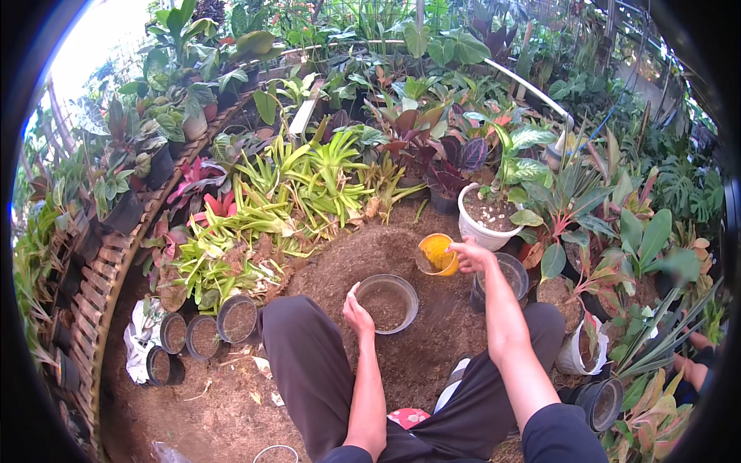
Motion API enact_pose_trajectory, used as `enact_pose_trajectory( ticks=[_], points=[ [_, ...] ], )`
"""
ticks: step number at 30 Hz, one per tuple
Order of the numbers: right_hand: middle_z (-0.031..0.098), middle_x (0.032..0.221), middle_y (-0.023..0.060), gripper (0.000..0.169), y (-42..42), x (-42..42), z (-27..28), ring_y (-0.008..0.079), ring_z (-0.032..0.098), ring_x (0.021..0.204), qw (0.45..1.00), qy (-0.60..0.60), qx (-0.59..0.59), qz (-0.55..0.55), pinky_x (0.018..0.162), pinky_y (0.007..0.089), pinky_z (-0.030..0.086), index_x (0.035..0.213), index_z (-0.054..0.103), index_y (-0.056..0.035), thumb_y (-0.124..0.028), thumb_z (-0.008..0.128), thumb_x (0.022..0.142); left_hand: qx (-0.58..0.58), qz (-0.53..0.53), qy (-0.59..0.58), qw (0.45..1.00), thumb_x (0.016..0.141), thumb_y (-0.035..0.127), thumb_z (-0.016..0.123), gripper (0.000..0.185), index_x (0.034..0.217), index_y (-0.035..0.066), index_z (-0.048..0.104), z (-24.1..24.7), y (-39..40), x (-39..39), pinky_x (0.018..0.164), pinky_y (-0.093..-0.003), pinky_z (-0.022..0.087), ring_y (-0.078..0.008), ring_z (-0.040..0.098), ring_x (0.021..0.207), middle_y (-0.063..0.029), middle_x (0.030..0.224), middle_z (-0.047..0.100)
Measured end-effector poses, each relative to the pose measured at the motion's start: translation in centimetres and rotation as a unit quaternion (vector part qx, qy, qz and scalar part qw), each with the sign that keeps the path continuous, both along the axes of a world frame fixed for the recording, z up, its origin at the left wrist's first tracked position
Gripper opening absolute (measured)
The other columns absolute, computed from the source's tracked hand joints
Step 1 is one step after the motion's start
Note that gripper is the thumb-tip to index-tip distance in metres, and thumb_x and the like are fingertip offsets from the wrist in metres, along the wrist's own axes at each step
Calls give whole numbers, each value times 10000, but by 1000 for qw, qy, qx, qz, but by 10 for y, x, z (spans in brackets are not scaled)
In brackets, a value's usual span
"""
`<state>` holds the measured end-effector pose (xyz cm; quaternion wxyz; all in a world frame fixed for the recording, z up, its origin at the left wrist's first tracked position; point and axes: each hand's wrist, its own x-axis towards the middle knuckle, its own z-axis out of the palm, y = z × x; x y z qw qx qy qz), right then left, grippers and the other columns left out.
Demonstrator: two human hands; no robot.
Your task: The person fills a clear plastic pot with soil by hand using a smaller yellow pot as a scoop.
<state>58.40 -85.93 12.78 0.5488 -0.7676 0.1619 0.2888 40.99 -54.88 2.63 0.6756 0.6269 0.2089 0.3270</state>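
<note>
My left hand [358, 312] grips the left rim of a black plastic plant pot [386, 332]. The pot stands upright on loose brown soil between my knees and has soil inside. In my right hand [473, 256] is a yellow plastic cup [444, 250], held by its right side. The cup is tipped to the left, with soil in its mouth, above the soil mound [347, 249]. It is up and right of the pot, apart from it. Below my right forearm, partly hidden, are stacked black pots [520, 278].
A white pot [490, 238] with a leafy plant stands beyond my right hand. Uprooted green bromeliads [324, 173] lie at the far left of the mound. Several small soil-filled pots [237, 319] sit left of my knee. Another person's arm [689, 370] shows at the right edge.
</note>
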Motion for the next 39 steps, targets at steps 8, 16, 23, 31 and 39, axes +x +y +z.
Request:
enact_pose_trajectory(
  ticks=[8,16,23,31,39],
  points=[
    [429,1427,271,1113,57,-7,111,404,479,1336,928,-170,-161,291,1024,558,480,1479,181,-146,-471,906,699,32,21,21,999,1116,290,351,474,1238,51,741,-3,0,-4,1068,-402,466,-293,666,1196,-136,1244,741],
    [361,1373,282,1046,115,-114,74,466,405,1328,649,-601,-211,417,1112,576,418,1413,392,-106,-353,955,567,-2,1,-11,1000,1125,298,334,499,1248,17,729,-4,0,-3,1077,-398,464,-290,666,1200,-149,1247,738],
    [346,1349,292,997,98,-70,72,475,411,1286,570,-692,-220,385,1039,584,443,1386,365,-132,-378,912,590,-12,2,9,1000,1126,271,340,491,1233,-6,731,5,-8,-9,1071,-394,471,-284,671,1195,-153,1249,739],
    [411,1311,273,990,59,23,27,459,440,1273,737,-485,-421,211,1069,539,428,1458,337,-142,-389,885,672,-3,16,0,1000,1117,284,363,479,1236,6,734,2,-6,2,1071,-388,478,-274,678,1190,-144,1235,745],
    [347,1365,309,972,87,-45,-138,474,409,1282,848,-255,-463,-48,996,584,454,1485,288,-168,-481,873,774,24,12,19,999,1109,284,368,472,1248,13,727,10,-3,-6,1072,-390,472,-273,671,1197,-139,1247,739]
  ],
)
